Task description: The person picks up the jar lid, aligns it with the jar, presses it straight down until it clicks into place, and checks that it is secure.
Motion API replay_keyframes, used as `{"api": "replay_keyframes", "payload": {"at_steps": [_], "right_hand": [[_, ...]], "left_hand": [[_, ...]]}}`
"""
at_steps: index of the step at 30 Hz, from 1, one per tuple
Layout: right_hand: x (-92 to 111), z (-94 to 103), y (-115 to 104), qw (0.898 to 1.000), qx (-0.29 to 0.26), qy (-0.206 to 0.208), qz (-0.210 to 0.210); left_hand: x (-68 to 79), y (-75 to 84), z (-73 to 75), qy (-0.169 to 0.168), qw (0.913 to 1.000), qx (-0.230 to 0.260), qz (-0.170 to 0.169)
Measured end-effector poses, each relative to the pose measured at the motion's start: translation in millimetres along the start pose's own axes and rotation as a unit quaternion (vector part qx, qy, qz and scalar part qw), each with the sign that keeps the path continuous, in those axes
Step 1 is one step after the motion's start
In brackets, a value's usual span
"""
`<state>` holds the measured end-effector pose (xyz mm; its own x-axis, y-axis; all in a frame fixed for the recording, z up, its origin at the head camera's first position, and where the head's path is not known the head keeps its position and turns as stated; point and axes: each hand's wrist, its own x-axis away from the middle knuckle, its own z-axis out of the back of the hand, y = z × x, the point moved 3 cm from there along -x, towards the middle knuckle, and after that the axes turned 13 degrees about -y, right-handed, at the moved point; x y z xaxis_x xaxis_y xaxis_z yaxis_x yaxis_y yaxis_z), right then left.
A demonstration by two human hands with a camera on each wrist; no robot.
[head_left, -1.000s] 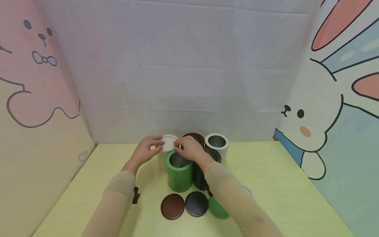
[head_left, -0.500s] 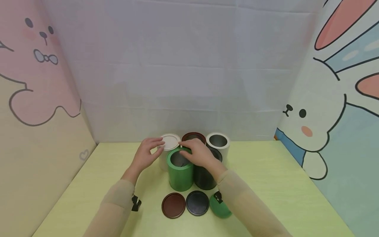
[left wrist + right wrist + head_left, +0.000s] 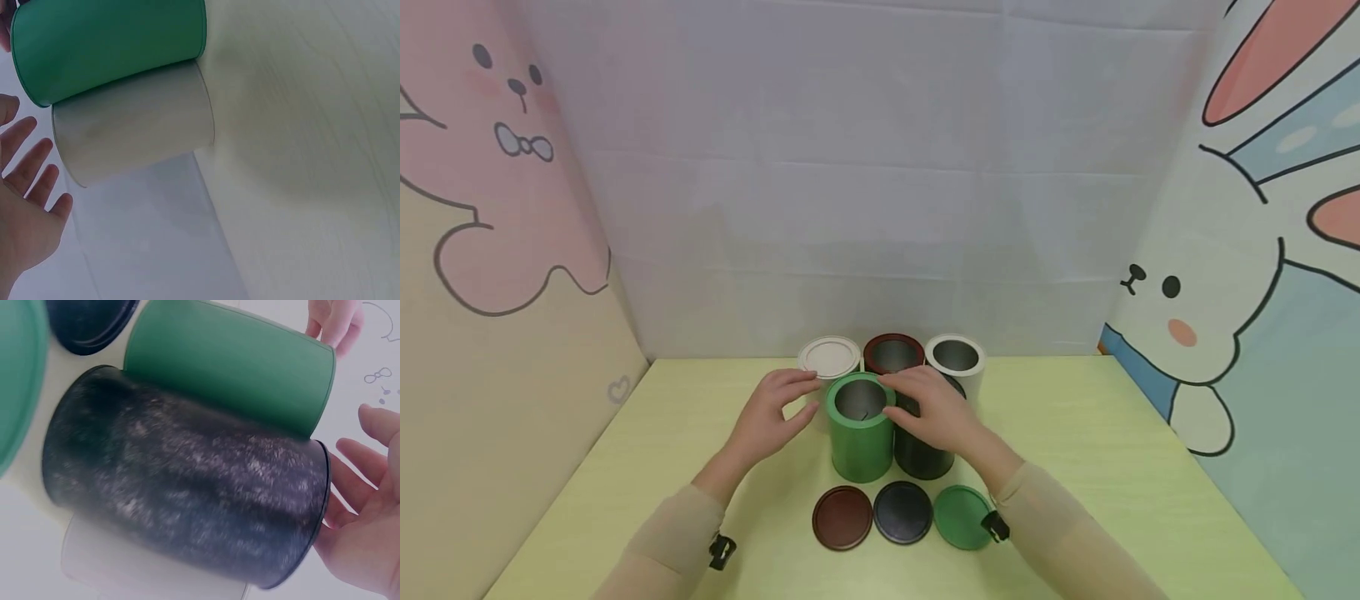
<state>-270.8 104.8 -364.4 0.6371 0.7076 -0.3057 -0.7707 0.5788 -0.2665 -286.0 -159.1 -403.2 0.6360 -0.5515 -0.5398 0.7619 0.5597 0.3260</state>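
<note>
My left hand (image 3: pixel 772 414), its fingers apart and holding nothing, hovers left of the open green can (image 3: pixel 862 450). Behind that can stands a white can (image 3: pixel 134 125) capped with a white lid (image 3: pixel 830 357). My right hand (image 3: pixel 938 410) reaches over the black can (image 3: pixel 187 475), thumb and fingers spread and nothing gripped. In the head view its fingertips overlap the green can's right rim. This hand covers much of the black can's top.
An open dark red can (image 3: pixel 894 353) and an open white can (image 3: pixel 955 357) stand at the back. In front lie a brown lid (image 3: pixel 842 518), a black lid (image 3: pixel 903 512) and a green lid (image 3: pixel 961 517). A white cloth wall (image 3: pixel 880 208) rises behind.
Both hands have left the white lid on the back left can and drawn nearer. The right fingers have spread and shifted right, to the green can's rim. The cans have not moved.
</note>
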Motion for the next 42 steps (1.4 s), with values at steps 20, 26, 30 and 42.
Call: {"api": "replay_keyframes", "payload": {"at_steps": [20, 26, 30, 42], "right_hand": [[92, 3.0, 5, 0.993, -0.029, 0.105, 0.044], [104, -7.1, 1, 0.994, -0.033, 0.095, 0.039], [107, -17.9, -4, 0.994, -0.035, 0.09, 0.057], [100, -55.5, -19, 0.995, -0.042, 0.016, 0.09]], "left_hand": [[43.2, 21.4, -16.3, -0.047, 0.9982, 0.002, 0.039], [54.0, 26.2, -25.2, -0.075, 0.9966, -0.005, 0.035], [59.2, 29.3, -30.6, -0.093, 0.9952, -0.012, 0.028], [74.8, 37.4, -42.1, -0.139, 0.9901, -0.017, 0.008]]}}
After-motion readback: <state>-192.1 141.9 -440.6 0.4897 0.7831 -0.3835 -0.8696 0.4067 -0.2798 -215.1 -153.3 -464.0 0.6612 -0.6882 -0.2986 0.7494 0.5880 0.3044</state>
